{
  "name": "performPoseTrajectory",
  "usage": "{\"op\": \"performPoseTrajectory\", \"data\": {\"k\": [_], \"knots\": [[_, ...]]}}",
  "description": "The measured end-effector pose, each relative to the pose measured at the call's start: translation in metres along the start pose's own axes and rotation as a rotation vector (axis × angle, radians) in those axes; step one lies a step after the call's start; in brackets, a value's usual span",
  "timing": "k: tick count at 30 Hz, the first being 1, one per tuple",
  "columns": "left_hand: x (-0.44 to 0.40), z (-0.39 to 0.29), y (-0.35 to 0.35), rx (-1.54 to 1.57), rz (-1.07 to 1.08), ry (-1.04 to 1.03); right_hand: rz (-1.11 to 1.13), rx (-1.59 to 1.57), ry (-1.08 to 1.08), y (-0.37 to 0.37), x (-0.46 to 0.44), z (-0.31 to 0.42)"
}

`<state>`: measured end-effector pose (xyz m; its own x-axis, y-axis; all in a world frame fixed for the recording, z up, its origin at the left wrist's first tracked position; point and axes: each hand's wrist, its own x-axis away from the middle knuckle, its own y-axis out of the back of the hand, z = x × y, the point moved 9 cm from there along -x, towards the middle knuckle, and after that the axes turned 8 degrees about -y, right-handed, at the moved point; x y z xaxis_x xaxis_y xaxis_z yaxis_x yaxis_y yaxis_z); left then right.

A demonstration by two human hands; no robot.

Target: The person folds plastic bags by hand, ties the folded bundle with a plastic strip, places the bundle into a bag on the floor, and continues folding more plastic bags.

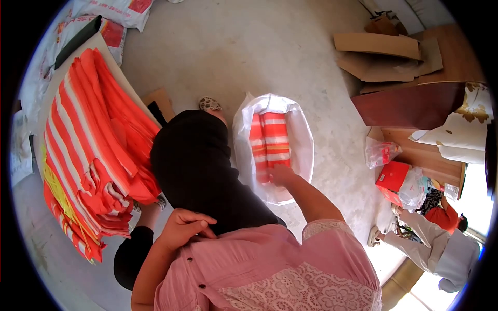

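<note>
A white woven sack [306, 140] stands open on the floor in front of me. Two stacks of folded orange-and-white striped fabric [275, 132] lie side by side inside it. My right hand [280, 175] reaches over the sack's near rim, its bent fingers closed at the near end of the right stack; the fingertips are partly hidden. Close to my lap, my left hand [185, 228] is empty, with its fingers loosely bent and apart. To my left hangs a large pile of the same striped fabric [93, 140], with a yellow strip [54, 189] at its lower edge.
Filled printed sacks [111, 31] lie at the far left. Flattened cardboard [384, 52] and wooden furniture [410, 106] stand on the right. A red box [392, 176] and plastic bags are below them. Another person [441, 249] is at the right edge.
</note>
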<state>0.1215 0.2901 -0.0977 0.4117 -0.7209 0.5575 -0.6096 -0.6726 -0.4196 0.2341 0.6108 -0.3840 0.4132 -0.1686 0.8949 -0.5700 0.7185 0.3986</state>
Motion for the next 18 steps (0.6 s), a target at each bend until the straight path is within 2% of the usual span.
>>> {"op": "performPoseTrajectory", "data": {"k": [2, 3, 5, 8, 10, 13, 15, 17, 18], "knots": [[0.000, 0.001, 0.002, -0.005, -0.015, 0.000, 0.068, -0.235, 0.068, -0.003, -0.002, 0.005], [0.000, 0.003, 0.003, -0.007, -0.022, 0.001, 0.117, -0.573, 0.121, -0.012, -0.009, -0.004], [-0.001, 0.003, 0.002, -0.004, 0.003, -0.002, 0.131, -0.672, 0.130, -0.020, -0.026, -0.021], [0.001, 0.001, 0.003, -0.028, -0.001, 0.015, 0.058, 0.000, 0.058, -0.018, -0.039, -0.025], [0.001, 0.001, 0.002, -0.036, -0.003, 0.023, 0.044, 0.386, 0.079, -0.002, -0.012, -0.007], [0.000, 0.002, 0.001, -0.020, 0.013, 0.021, 0.046, 0.471, 0.071, 0.005, 0.003, 0.000], [-0.001, 0.001, 0.000, -0.005, 0.023, 0.012, 0.099, 0.150, 0.094, -0.022, -0.040, -0.037], [-0.003, 0.000, -0.004, -0.050, 0.050, -0.013, 0.101, -0.272, 0.141, -0.021, -0.046, -0.047], [-0.004, -0.002, -0.003, -0.077, 0.046, -0.033, 0.057, -0.159, 0.202, -0.007, -0.036, -0.030]]}}
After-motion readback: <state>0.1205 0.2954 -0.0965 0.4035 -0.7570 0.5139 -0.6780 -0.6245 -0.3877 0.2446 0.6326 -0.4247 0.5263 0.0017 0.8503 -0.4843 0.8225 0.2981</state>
